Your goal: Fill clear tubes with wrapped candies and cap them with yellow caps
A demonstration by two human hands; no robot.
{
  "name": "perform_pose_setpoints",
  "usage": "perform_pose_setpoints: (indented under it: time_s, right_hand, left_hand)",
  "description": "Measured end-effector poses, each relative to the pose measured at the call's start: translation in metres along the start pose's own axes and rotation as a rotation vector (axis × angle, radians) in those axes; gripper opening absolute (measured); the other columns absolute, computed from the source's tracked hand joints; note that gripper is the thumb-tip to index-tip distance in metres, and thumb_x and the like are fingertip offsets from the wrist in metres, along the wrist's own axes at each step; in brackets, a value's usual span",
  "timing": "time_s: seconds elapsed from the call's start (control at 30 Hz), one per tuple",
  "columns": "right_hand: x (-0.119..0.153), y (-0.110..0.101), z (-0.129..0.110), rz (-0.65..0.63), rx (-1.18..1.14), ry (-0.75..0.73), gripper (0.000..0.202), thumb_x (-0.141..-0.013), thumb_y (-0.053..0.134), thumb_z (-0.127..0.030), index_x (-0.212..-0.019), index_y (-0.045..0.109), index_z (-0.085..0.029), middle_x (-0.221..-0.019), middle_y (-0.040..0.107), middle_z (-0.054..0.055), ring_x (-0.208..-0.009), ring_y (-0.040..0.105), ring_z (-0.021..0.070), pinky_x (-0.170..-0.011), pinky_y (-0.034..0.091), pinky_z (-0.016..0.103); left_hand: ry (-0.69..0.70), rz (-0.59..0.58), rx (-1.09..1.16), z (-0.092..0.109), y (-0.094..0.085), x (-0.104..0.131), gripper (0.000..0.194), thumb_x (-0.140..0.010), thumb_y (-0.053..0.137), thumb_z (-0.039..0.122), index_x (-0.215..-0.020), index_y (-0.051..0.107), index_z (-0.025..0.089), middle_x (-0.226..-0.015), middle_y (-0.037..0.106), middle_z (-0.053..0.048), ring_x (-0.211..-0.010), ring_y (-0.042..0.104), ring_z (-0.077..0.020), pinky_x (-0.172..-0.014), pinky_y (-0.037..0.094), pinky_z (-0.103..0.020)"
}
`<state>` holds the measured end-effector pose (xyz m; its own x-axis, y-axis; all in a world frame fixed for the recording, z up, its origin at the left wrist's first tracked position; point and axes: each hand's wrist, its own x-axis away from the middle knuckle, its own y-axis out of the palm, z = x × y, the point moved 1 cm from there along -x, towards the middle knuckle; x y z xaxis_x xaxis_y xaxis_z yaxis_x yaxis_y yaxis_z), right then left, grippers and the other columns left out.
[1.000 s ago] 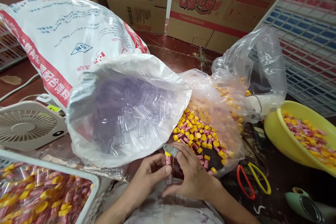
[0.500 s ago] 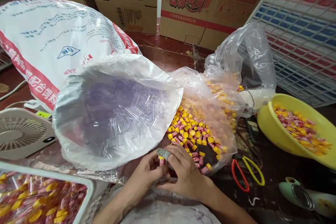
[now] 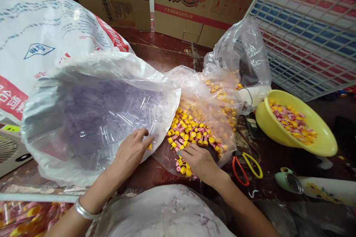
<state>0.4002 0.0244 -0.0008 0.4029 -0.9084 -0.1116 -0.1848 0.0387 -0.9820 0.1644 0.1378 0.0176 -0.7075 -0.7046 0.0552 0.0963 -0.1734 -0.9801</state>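
My left hand (image 3: 132, 149) is at the mouth of a white woven sack (image 3: 169, 109) that holds clear plastic tubes (image 3: 144, 107). Its fingers are bent, and a small yellow-capped piece (image 3: 150, 147) shows beneath the thumb. My right hand (image 3: 200, 161) rests palm down on a pile of small red-and-white pieces with yellow caps (image 3: 191, 127). That pile spills from a clear plastic bag (image 3: 191, 81). The right fingers are together and curled down, a grey wrap (image 3: 179, 152) on one of them; their tips are hidden.
Right of the pile lie red-and-yellow-handled scissors (image 3: 247, 168), a yellow bowl (image 3: 319, 133) of capped pieces and a pale green and white object (image 3: 314, 187). A white tray (image 3: 36, 197) of filled tubes and a fan (image 3: 12, 152) stand left. Cardboard boxes (image 3: 178, 14) and a wire rack (image 3: 308, 33) stand behind.
My hands were together in front of me at a capped piece. Now they are apart: the left has moved to the sack's mouth, the right onto the pile. The view has shifted right.
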Motion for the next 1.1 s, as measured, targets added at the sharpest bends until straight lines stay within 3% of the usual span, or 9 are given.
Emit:
perform_pose_setpoints:
  time_s: [0.13,0.23,0.33,0.47,0.63,0.73,0.87,1.0,1.1]
  right_hand:
    - [-0.011,0.009,-0.003,0.022,0.014,0.006,0.011,-0.092,0.063,-0.011,-0.085,0.064,-0.019,-0.081,0.066,0.004,-0.082,0.058,0.0201,-0.069,0.046,0.029]
    - [-0.016,0.001,0.001,0.166,-0.164,0.080,0.019,-0.097,0.055,-0.014,-0.082,0.065,-0.019,-0.077,0.065,0.004,-0.077,0.060,0.0178,-0.068,0.047,0.027]
    - [-0.020,-0.019,0.001,0.313,-0.494,0.181,0.018,-0.099,0.053,-0.018,-0.085,0.065,-0.019,-0.088,0.065,0.005,-0.081,0.062,0.0165,-0.071,0.051,0.027]
    - [-0.028,-0.039,-0.015,0.267,-0.684,0.078,0.020,-0.098,0.055,-0.020,-0.079,0.062,-0.020,-0.091,0.063,0.005,-0.083,0.062,0.0161,-0.075,0.052,0.027]
    - [-0.030,-0.040,-0.033,0.306,-0.568,0.085,0.027,-0.101,0.052,-0.024,-0.074,0.056,-0.021,-0.070,0.060,0.000,-0.067,0.059,0.0159,-0.062,0.049,0.027]
    - [-0.026,-0.040,-0.040,0.289,-0.550,-0.014,0.019,-0.099,0.057,-0.036,-0.091,0.061,-0.020,-0.086,0.069,0.006,-0.083,0.067,0.0204,-0.075,0.056,0.032]
    - [-0.024,-0.032,-0.051,0.340,-0.392,-0.068,0.053,-0.082,0.074,-0.047,-0.120,0.054,-0.015,-0.118,0.066,0.018,-0.117,0.061,0.0339,-0.098,0.053,0.050]
    - [-0.028,-0.017,-0.059,0.443,-0.304,0.011,0.050,-0.075,0.078,-0.041,-0.112,0.053,-0.019,-0.105,0.066,0.015,-0.104,0.065,0.0347,-0.090,0.056,0.054]
    - [-0.031,-0.019,-0.054,0.372,-0.330,-0.044,0.058,-0.072,0.081,-0.050,-0.113,0.053,-0.019,-0.107,0.066,0.014,-0.106,0.064,0.0343,-0.096,0.054,0.055]
  left_hand:
    - [-0.078,0.180,0.388,0.000,0.002,0.025,0.024,-0.095,0.057,0.023,-0.116,0.067,0.022,-0.114,0.069,-0.009,-0.106,0.062,-0.0264,-0.090,0.051,-0.038]
    - [-0.148,0.125,0.645,0.010,0.003,0.042,0.021,-0.095,0.059,0.035,-0.111,0.067,0.023,-0.103,0.071,-0.004,-0.092,0.068,-0.0209,-0.080,0.052,-0.031]
    - [-0.140,0.056,0.759,0.022,0.003,0.050,0.021,-0.094,0.059,0.032,-0.112,0.068,0.025,-0.106,0.070,-0.004,-0.092,0.068,-0.0197,-0.079,0.051,-0.029]
    - [-0.145,-0.003,0.846,0.035,0.001,0.048,0.022,-0.091,0.060,0.029,-0.111,0.070,0.025,-0.104,0.069,-0.005,-0.089,0.068,-0.0197,-0.078,0.050,-0.029]
    - [-0.172,-0.027,1.020,0.047,-0.002,0.045,0.023,-0.087,0.067,0.035,-0.105,0.072,0.022,-0.097,0.071,-0.004,-0.090,0.065,-0.0218,-0.080,0.047,-0.031]
    - [-0.274,-0.017,1.240,0.053,0.001,0.046,0.027,-0.086,0.068,0.043,-0.099,0.072,0.019,-0.091,0.072,-0.004,-0.085,0.062,-0.0209,-0.079,0.047,-0.030]
    - [-0.399,0.000,1.675,0.065,0.008,0.043,0.032,-0.081,0.072,0.048,-0.092,0.069,0.017,-0.083,0.070,-0.002,-0.078,0.062,-0.0185,-0.077,0.050,-0.030]
    - [-0.461,-0.089,1.937,0.074,0.012,0.037,0.038,-0.074,0.079,0.048,-0.088,0.063,0.016,-0.071,0.067,0.000,-0.066,0.063,-0.0163,-0.069,0.052,-0.029]
    - [-0.444,-0.162,1.908,0.069,0.008,0.033,0.036,-0.070,0.080,0.043,-0.085,0.062,0.016,-0.073,0.066,0.000,-0.065,0.062,-0.0159,-0.069,0.051,-0.029]
